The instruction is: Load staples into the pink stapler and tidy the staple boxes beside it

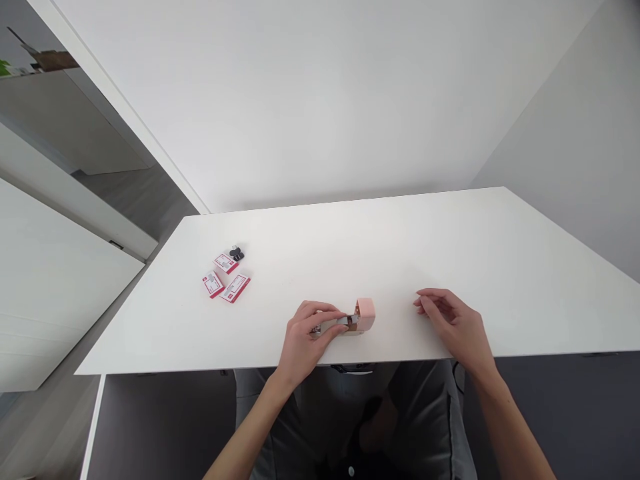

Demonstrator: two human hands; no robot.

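A small pink stapler (363,315) lies near the front edge of the white table (400,253), its metal inside showing. My left hand (309,333) rests on the table with its fingers closed round the stapler's metal end. My right hand (450,323) hovers to the right of the stapler, apart from it, fingers loosely curled and holding nothing. Three small red-and-white staple boxes (225,277) lie at the left of the table, with a small dark object (237,253) beside them.
A white wall stands behind the table. At the left are a white cabinet surface (45,280) and grey floor. My lap shows below the table's front edge.
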